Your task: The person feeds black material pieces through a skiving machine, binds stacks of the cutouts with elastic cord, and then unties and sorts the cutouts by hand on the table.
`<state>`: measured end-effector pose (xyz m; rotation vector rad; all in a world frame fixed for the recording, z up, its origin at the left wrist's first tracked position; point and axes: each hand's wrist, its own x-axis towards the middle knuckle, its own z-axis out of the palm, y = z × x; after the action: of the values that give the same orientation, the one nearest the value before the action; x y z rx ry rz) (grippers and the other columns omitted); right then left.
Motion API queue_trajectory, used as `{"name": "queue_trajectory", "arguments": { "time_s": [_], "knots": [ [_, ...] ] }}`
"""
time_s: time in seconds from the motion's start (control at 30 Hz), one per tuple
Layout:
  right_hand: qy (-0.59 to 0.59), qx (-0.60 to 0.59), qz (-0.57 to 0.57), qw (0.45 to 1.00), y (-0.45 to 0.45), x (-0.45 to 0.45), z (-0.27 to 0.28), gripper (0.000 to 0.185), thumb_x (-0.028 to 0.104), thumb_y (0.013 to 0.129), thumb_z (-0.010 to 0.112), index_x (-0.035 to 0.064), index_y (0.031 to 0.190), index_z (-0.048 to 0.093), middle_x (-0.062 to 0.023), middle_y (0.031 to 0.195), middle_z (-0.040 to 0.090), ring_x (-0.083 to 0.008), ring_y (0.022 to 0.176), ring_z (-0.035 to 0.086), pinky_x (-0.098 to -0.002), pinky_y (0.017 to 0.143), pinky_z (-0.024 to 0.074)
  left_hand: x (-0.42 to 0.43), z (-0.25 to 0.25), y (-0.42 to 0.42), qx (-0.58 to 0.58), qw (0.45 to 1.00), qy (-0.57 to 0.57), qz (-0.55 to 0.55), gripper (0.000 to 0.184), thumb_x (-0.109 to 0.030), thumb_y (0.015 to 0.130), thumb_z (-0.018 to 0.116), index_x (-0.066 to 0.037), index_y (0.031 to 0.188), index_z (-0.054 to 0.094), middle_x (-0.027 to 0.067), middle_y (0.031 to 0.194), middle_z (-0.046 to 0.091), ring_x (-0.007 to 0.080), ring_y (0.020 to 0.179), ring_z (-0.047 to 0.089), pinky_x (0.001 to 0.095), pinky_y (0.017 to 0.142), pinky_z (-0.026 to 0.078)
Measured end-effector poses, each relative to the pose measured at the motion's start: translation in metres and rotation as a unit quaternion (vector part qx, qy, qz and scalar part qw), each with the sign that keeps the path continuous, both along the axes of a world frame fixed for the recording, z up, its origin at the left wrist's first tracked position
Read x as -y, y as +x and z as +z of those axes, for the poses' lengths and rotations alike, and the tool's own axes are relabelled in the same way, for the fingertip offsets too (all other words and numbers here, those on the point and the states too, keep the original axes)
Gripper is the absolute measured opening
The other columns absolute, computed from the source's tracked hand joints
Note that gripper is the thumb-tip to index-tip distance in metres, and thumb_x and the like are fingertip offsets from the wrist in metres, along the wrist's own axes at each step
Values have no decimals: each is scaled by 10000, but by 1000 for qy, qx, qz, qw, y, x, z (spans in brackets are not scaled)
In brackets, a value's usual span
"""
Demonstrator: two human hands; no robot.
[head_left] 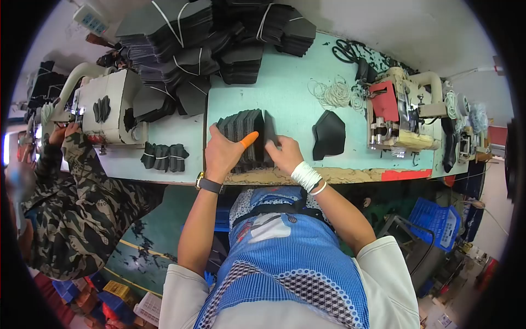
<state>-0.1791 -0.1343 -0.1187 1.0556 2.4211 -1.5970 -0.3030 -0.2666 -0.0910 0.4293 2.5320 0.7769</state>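
Note:
A row of dark cut pieces [239, 125] stands on edge near the front edge of the table. My left hand [223, 153] is wrapped round its left side, an orange finger cover on the thumb pressing the near face. At the right end, my right hand [286, 156] pinches a dark flat piece [269, 129], tilted a little away from the row with a narrow gap between. White string is wound round my right wrist. To the right lies a small pile of black cut pieces [329, 135].
Tied stacks of dark pieces [192, 41] fill the back left. A sewing machine [402, 112] stands at right, with loose white strings [333, 94] and black scissors [346, 52] nearby. Three small bundles [163, 158] lie left. A co-worker in a camouflage sleeve [82, 164] works at another machine [112, 104].

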Motion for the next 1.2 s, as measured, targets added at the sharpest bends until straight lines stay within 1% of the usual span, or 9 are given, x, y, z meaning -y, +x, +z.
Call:
{"name": "queue_trajectory", "arguments": {
  "time_s": [0.07, 0.2, 0.37, 0.47, 0.57, 0.63, 0.97, 1.13, 1.2],
  "knots": [
    [80, -2, 60, 995, 6, 1, -7, 369, 246, 764, 632, -58, 973, 632, -235, 919, 615, -388, 820, 604, -416, 738, 489, 5, -5, 0, -31, 999, 5, -4, 1076, -592, 632, 781, 159, 1254, 326, 264, 806, 643, 402, 767, 652, 418, 675, 522],
    [333, -42, -38, 941, 18, -11, 21, 500, 301, 801, 626, -76, 1124, 566, -246, 1015, 559, -399, 920, 565, -429, 799, 470, 27, 5, -6, 3, 1000, -20, 9, 1127, -591, 621, 790, 153, 1295, 278, 271, 807, 643, 408, 767, 653, 416, 665, 527],
    [187, -85, 42, 978, -13, 21, -9, 676, 462, 803, 653, -141, 1094, 564, -285, 988, 557, -423, 946, 556, -421, 850, 460, 37, -3, -4, 3, 999, 17, 31, 1033, -560, 659, 779, 129, 1266, 306, 287, 844, 644, 418, 802, 649, 434, 687, 523],
    [239, -100, 88, 962, -9, 23, -22, 564, 393, 815, 647, -128, 1028, 612, -272, 977, 568, -393, 937, 569, -412, 839, 467, 32, -10, -1, -3, 998, 29, 46, 970, -548, 675, 773, 120, 1224, 335, 291, 856, 644, 423, 807, 646, 441, 684, 519],
    [111, -95, 43, 988, -10, 26, -26, 453, 305, 823, 632, -118, 987, 641, -245, 951, 578, -363, 910, 580, -400, 823, 474, 20, -4, 5, -12, 999, 9, 44, 950, -537, 677, 775, 124, 1207, 346, 289, 844, 641, 426, 796, 644, 448, 670, 515],
    [199, -112, 53, 972, -11, 33, -19, 407, 240, 825, 612, -115, 1022, 635, -223, 929, 580, -344, 877, 584, -391, 805, 480, 16, -4, 6, -30, 999, 22, 40, 956, -539, 673, 777, 128, 1205, 347, 279, 814, 638, 421, 781, 645, 447, 661, 513],
    [156, -166, 160, 960, -6, 16, -14, 419, 227, 732, 626, -75, 1023, 642, -177, 918, 569, -321, 874, 597, -391, 768, 509, 20, -2, 2, -5, 999, 9, 50, 1027, -530, 637, 808, 106, 1282, 324, 285, 952, 642, 403, 920, 635, 418, 770, 506],
    [236, -201, 151, 939, 11, 16, -8, 291, 61, 724, 630, -12, 1004, 654, -148, 914, 579, -313, 822, 594, -389, 740, 512, 35, -1, 9, -104, 993, -40, -42, 1224, -513, 555, 856, 45, 1411, 183, 307, 1167, 496, 461, 948, 578, 460, 760, 510],
    [151, -267, 21, 952, 15, 7, 32, 276, 2, 723, 634, 7, 999, 657, -131, 894, 591, -301, 771, 599, -360, 686, 507, 48, -3, 5, -112, 991, -59, -40, 1224, -520, 552, 855, 44, 1410, 187, 309, 1159, 499, 455, 945, 581, 458, 758, 511]
  ]
}}
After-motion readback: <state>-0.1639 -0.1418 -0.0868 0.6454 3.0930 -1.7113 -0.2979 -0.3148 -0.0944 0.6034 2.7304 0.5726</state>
